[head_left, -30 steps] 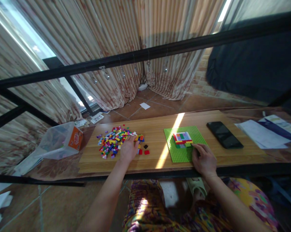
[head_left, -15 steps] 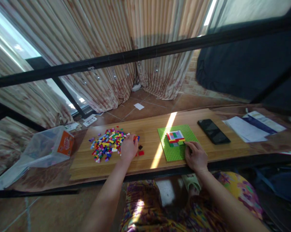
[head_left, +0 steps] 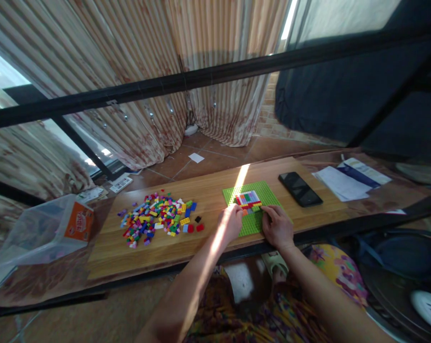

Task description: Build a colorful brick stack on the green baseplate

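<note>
A patch of coloured building bricks point(head_left: 249, 197) is built up on a green studded baseplate point(head_left: 251, 229). My left hand point(head_left: 231, 221) is over the plate's left edge, its fingers pinched around a small orange brick point(head_left: 244, 211) against the near left side of the patch. On the other side, my right hand point(head_left: 278, 227) rests on the plate's right part with fingers curled. Its fingertips meet the patch's near right corner, and whatever they hold there is hidden. A loose pile of mixed bricks point(head_left: 154, 216) lies left of both hands.
The wooden board point(head_left: 210, 190) carries everything, with a black phone point(head_left: 300, 189) right of the baseplate. Papers point(head_left: 344, 183) lie farther right. A clear plastic box point(head_left: 47, 233) with an orange label stands at the left end. A dark metal bar point(head_left: 187, 81) crosses beyond the board.
My left hand has moved right from the brick pile to the built patch, carrying the orange brick. My right hand stays at the patch's corner. The whole view has shifted somewhat.
</note>
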Available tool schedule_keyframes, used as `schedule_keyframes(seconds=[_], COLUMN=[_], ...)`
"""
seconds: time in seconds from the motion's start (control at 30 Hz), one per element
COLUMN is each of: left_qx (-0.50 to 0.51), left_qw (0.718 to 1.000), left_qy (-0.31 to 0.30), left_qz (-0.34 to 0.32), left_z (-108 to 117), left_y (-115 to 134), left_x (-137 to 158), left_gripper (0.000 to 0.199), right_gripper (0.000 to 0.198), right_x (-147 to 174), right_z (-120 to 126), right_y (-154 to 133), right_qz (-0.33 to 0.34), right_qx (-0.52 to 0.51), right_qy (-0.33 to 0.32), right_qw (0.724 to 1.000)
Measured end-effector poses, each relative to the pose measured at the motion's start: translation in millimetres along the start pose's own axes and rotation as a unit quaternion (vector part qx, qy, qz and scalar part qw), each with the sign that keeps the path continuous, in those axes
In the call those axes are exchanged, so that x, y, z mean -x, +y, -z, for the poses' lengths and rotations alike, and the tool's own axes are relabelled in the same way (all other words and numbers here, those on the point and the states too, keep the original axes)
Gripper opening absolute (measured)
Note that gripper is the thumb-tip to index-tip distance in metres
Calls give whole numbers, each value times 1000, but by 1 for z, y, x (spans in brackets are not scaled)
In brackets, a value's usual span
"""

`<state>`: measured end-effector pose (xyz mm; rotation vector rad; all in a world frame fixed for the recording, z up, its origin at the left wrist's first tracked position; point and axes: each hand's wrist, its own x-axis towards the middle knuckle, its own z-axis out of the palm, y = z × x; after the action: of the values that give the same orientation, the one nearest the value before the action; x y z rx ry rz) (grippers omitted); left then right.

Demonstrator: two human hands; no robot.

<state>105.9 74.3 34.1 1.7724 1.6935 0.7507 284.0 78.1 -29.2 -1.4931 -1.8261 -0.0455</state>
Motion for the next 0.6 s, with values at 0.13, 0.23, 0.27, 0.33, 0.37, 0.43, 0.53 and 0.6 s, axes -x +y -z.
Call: schedule_keyframes(seconds=[0.13, 0.23, 0.27, 0.33, 0.37, 0.43, 0.53, 0.6], left_qx=[-50, -103, -120, -149, -162, -183, -212, -223], left_qw=[998, 993, 991, 988, 986, 983, 977, 974], left_qy=[-10, -23, -24, -18, -12, -7, -13, -13], left_qz=[25, 48, 51, 40, 32, 20, 20, 29], left_z=[-6, -8, -9, -11, -11, -13, -14, -14], left_y=[11, 19, 22, 26, 28, 32, 36, 37], left_x=[-7, -9, -10, -9, -9, -8, -6, -6], left_gripper=[26, 27, 28, 29, 30, 32, 33, 31], right_gripper=[24, 24, 25, 25, 25, 25, 25, 25], right_x=[0, 0, 0, 0, 0, 0, 0, 0], right_z=[0, -1, -1, -1, -1, -2, -2, -2], right_y=[0, 1, 1, 1, 2, 2, 1, 1], right_qz=[-4, 0, 0, 0, 0, 1, 2, 3], right_qx=[3, 0, -1, -2, -3, -5, -6, -7], right_qy=[4, 1, 0, -1, -1, 0, 4, 3], right_qw=[1000, 1000, 1000, 1000, 1000, 1000, 1000, 1000])
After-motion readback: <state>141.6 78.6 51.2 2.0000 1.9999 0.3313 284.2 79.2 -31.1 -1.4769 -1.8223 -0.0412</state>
